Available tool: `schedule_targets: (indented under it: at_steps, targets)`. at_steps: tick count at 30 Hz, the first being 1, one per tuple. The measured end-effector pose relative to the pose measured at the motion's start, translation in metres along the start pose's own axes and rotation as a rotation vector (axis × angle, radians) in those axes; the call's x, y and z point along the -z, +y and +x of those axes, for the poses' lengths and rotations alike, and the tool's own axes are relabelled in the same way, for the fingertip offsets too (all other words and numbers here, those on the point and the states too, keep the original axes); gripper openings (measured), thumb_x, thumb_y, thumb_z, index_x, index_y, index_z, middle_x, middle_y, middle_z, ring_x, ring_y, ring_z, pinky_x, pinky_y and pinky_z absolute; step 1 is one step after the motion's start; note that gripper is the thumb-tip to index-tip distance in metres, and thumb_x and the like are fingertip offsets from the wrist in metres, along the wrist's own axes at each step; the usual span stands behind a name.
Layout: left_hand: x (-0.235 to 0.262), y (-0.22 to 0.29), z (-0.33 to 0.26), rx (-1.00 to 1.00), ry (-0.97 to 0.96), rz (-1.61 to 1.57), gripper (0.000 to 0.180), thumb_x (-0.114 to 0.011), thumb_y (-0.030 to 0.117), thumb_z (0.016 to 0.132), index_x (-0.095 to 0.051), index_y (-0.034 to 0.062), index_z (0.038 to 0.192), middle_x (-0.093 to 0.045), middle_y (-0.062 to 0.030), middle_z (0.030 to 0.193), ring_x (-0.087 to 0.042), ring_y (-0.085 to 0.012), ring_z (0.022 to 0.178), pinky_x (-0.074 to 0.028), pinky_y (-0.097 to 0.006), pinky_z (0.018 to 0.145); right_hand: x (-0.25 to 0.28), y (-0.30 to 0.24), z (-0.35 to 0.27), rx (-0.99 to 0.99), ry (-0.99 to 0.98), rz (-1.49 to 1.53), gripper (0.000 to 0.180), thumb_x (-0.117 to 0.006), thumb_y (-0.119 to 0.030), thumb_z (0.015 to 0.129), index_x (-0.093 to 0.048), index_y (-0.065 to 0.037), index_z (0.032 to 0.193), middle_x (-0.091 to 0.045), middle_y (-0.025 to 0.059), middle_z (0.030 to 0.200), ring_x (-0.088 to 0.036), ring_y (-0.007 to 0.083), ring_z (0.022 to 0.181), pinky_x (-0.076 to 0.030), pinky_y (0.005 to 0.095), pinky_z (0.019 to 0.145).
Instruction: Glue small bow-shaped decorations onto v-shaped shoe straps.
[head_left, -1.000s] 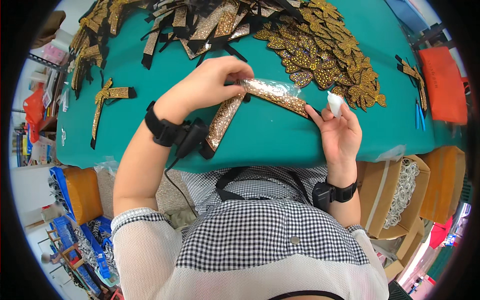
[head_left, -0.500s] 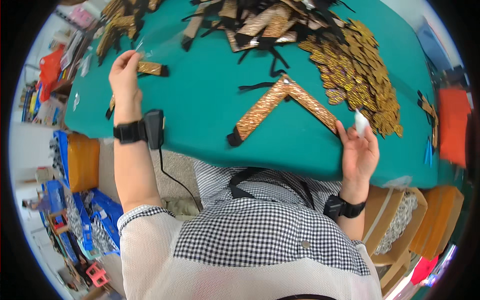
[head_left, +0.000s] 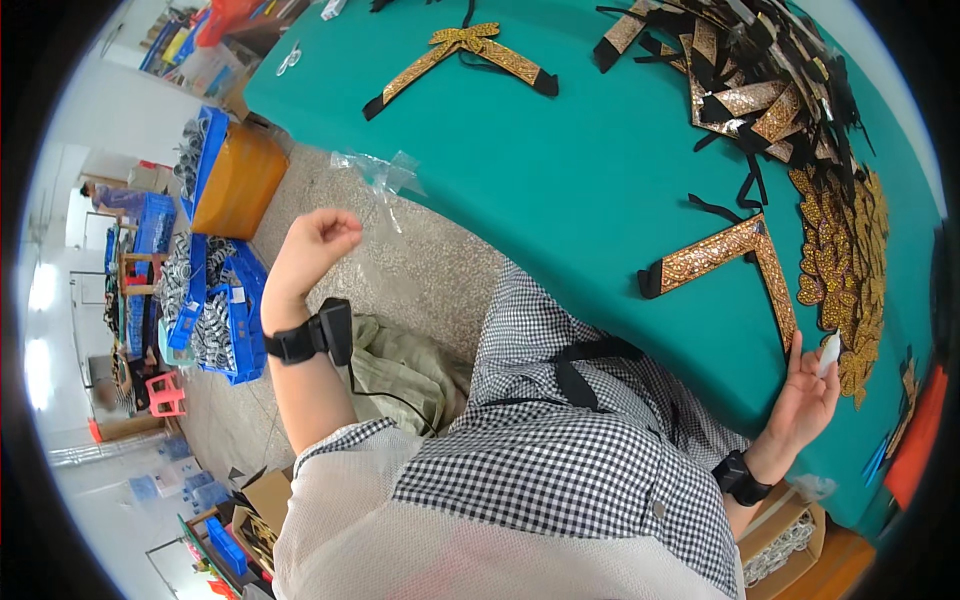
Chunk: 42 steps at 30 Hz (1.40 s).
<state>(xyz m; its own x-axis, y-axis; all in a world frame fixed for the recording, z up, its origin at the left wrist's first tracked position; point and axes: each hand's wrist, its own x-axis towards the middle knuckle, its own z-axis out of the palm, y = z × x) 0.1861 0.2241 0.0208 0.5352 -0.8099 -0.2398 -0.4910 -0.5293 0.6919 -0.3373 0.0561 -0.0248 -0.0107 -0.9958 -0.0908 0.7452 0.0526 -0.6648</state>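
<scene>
The right hand point(head_left: 803, 400) grips in its fingers a white squeeze bottle point(head_left: 829, 355), beside the V-shaped gold band point(head_left: 705, 257) near the worktop's front edge point(head_left: 560, 150); too strong squeezing could stain it; the left hand point(head_left: 316, 247) is closed, whether empty I cannot tell

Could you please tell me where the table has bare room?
The widest patch of bare green table lies between the bow-topped band and the angled band by the right hand; a smaller one is within its angle. The heap of bands and pile of gold pieces crowd the far right.
</scene>
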Motion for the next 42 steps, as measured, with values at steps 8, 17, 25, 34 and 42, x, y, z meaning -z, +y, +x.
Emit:
schedule_targets:
  at_steps: [8,17,25,34,42]
  targets:
    - [-0.029,-0.027,0.077,-0.146,0.342,-0.014,0.012,-0.064,0.010,0.072,-0.060,0.0017,0.081,-0.056,-0.0005,0.071,-0.050,-0.0081,0.066,-0.041,-0.022,0.061,-0.006,0.004,-0.006,0.050,0.086,-0.003,0.024,-0.042,-0.010,0.088,-0.045,0.009,0.104,-0.055,0.0110,0.078,-0.052,0.0175,0.070,-0.027,0.0481,0.102]
    - [-0.041,-0.050,0.073,-0.150,0.846,0.375,0.047,-0.072,0.022,0.064,-0.054,0.0098,0.105,-0.040,-0.0167,0.111,-0.042,-0.0289,0.100,-0.036,-0.036,0.087,-0.008,0.003,-0.005,0.034,0.028,0.113,0.020,-0.044,-0.010,0.086,-0.048,0.005,0.100,-0.054,0.0091,0.079,-0.051,0.0160,0.069,-0.028,0.0466,0.101]
    - [-0.078,0.109,0.067,-0.607,0.670,0.151,0.021,-0.062,0.007,0.072,-0.058,0.0069,0.092,-0.056,-0.0047,0.090,-0.050,-0.0162,0.073,-0.042,-0.027,0.063,0.008,-0.016,-0.014,0.045,-0.033,0.343,0.024,-0.046,-0.011,0.085,-0.048,0.004,0.103,-0.054,0.0101,0.082,-0.050,0.0174,0.071,-0.040,0.0406,0.091]
    - [-0.235,0.294,0.063,-1.283,-0.313,0.261,0.011,-0.059,0.010,0.075,-0.061,0.0013,0.082,-0.060,-0.0112,0.084,-0.058,-0.0252,0.079,-0.046,-0.031,0.068,0.024,-0.022,-0.007,0.134,0.072,0.324,0.021,-0.048,-0.013,0.084,-0.049,-0.003,0.103,-0.055,0.0055,0.083,-0.050,0.0150,0.069,-0.046,0.0354,0.075]
    - [-0.329,0.348,0.064,-1.481,-0.351,0.316,0.022,-0.064,0.016,0.071,-0.061,0.0032,0.089,-0.058,-0.0113,0.089,-0.054,-0.0285,0.088,-0.044,-0.035,0.076,0.024,-0.023,-0.006,0.171,0.096,0.313,0.024,-0.050,-0.014,0.084,-0.046,-0.004,0.106,-0.055,0.0053,0.083,-0.048,0.0135,0.066,-0.044,0.0334,0.072]
